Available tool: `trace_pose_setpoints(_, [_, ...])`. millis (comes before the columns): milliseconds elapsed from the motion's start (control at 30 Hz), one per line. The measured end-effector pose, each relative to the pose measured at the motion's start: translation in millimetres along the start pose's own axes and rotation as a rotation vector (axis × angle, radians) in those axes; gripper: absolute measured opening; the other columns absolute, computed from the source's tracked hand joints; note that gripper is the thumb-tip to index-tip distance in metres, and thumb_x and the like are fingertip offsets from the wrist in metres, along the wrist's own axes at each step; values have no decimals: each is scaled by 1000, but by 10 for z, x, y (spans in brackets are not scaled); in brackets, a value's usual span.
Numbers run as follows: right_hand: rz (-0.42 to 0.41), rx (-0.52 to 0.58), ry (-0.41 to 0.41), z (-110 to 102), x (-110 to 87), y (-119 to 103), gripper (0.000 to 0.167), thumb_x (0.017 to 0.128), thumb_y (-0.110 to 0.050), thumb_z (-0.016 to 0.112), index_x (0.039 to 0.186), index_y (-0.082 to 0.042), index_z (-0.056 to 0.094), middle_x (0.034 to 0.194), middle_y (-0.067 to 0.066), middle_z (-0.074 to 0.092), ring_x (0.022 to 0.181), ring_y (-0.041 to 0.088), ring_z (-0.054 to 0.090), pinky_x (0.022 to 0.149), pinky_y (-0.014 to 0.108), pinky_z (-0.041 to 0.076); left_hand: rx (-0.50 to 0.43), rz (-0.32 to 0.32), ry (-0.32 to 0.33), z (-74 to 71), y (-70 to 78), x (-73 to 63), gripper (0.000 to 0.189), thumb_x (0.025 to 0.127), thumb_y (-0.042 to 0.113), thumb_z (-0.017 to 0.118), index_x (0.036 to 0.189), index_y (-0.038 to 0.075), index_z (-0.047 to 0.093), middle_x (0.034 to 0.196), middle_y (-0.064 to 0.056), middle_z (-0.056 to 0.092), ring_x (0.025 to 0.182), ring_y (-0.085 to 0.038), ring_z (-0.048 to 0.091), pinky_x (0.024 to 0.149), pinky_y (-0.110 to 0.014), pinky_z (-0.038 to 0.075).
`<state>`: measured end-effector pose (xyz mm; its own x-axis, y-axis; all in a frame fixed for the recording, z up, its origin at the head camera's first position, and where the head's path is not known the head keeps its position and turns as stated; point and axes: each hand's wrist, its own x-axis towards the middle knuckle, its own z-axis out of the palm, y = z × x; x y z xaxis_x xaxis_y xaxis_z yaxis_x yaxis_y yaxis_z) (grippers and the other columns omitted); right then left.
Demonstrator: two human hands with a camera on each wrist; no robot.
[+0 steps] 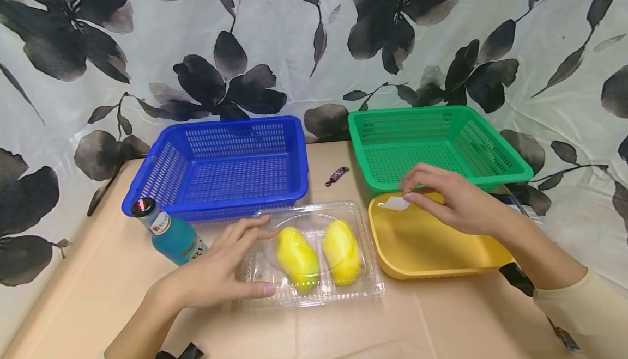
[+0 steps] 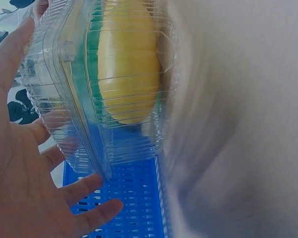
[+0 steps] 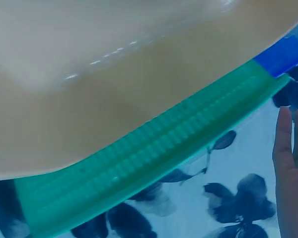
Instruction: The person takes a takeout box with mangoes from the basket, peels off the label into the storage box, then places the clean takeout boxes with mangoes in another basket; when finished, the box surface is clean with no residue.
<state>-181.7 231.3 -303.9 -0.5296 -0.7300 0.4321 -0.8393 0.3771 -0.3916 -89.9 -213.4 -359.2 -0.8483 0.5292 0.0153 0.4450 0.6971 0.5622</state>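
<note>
A clear plastic clamshell container (image 1: pixel 314 292), lid down, holds two yellow mangoes, the left mango (image 1: pixel 296 258) and the right mango (image 1: pixel 342 253). My left hand (image 1: pixel 221 269) rests on its left side with fingers and thumb spread. In the left wrist view those fingers lie along the ribbed wall of the container (image 2: pixel 69 99). Over the yellow tray (image 1: pixel 436 272), my right hand (image 1: pixel 453 201) pinches a small white slip (image 1: pixel 394 203) between thumb and fingers. Neither the slip nor the pinching fingertips can be made out in the right wrist view.
Behind stand a blue basket (image 1: pixel 235 176) and a green basket (image 1: pixel 407 157). A wrapped candy (image 1: pixel 337 176) lies between them. One blue bottle (image 1: pixel 174 239) leans at the blue basket's front left corner. Partly hidden dark packaging (image 1: pixel 520 206) sits right of the yellow tray.
</note>
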Motion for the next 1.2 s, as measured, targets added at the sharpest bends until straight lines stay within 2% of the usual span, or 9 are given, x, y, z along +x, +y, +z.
trace_pose_setpoints(167, [-25, -22, 12, -19, -116, 124, 39, 85, 14, 73, 103, -20, 68, 104, -14, 62, 92, 2, 58, 80, 15, 49, -2, 2, -8, -11, 3, 17, 84, 84, 70, 70, 154, 31, 43, 166, 5, 24, 150, -31, 25, 110, -68, 38])
trace_pose_setpoints(400, [0, -117, 8, -111, -276, 204, 41, 81, 12, 77, 104, -21, 68, 100, -15, 66, 91, 2, 68, 83, 12, 52, -15, 13, -12, 15, -5, 48, 85, 84, 70, 71, 154, 30, 43, 167, 2, 24, 150, -30, 25, 111, -68, 37])
trace_pose_setpoints(500, [16, -145, -7, -140, -326, 234, 30, 87, 3, 77, 102, -20, 68, 97, -16, 66, 91, 4, 69, 85, 11, 52, -18, 13, -14, 16, -7, 53, 84, 84, 70, 71, 153, 30, 43, 167, 2, 23, 150, -30, 24, 111, -69, 37])
trace_pose_setpoints(600, [28, -169, -49, -133, -379, 285, 11, 96, -10, 73, 100, -19, 68, 95, -18, 65, 89, 3, 69, 83, 11, 52, -14, 22, -9, 10, -6, 59, 84, 85, 69, 71, 153, 29, 44, 166, 1, 24, 150, -30, 24, 111, -69, 37])
trace_pose_setpoints(667, [39, -198, -81, -121, -417, 321, 7, 97, -15, 72, 100, -19, 68, 93, -20, 64, 87, 1, 66, 80, 12, 53, -11, 23, -9, 5, -6, 61, 83, 85, 68, 72, 153, 29, 44, 166, 1, 24, 150, -30, 24, 111, -69, 37])
trace_pose_setpoints(833, [75, -278, -128, -66, -462, 400, 28, 85, -2, 80, 97, -23, 67, 89, -21, 59, 79, -4, 54, 69, 20, 54, -10, 12, -3, -2, -13, 41, 83, 85, 68, 72, 153, 30, 44, 166, 3, 24, 150, -30, 24, 110, -68, 38])
trace_pose_setpoints(967, [146, -314, -190, -13, -472, 436, 25, 86, -2, 80, 94, -22, 68, 88, -21, 57, 78, -3, 52, 68, 24, 54, -2, 9, 9, 18, -25, 5, 84, 84, 69, 72, 153, 31, 44, 166, 3, 25, 148, -29, 26, 110, -68, 39])
trace_pose_setpoints(1100, [251, -301, -276, 38, -497, 462, 19, 89, -6, 78, 91, -23, 69, 87, -21, 57, 77, -2, 51, 69, 24, 54, 4, 31, 25, 43, -31, 0, 84, 84, 68, 72, 154, 30, 44, 166, 2, 26, 148, -27, 26, 110, -67, 39])
trace_pose_setpoints(1200, [284, -282, -326, 81, -530, 487, 16, 91, -9, 77, 90, -24, 69, 87, -21, 58, 76, -2, 50, 68, 25, 52, 7, 36, 26, 45, -31, 16, 84, 84, 68, 72, 154, 30, 43, 166, 1, 26, 147, -27, 27, 110, -67, 39])
